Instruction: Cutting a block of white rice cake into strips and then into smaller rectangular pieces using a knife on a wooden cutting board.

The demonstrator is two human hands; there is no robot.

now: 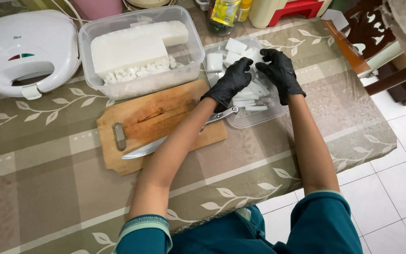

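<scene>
White slabs (252, 96), gloved fingers (240, 70) curled touching

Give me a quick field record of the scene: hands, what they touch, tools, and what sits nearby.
left hand: black glove, on white slabs in the clear tray
right hand: black glove, on the same white slabs
clear tray: shallow, right of the board
knife: lying on the board, partly under the left forearm
cutting board: wooden, bare
clear tub: large white block and small cubes inside
sandwich maker: white, closed, far left
table cover: beige leaf pattern
</scene>
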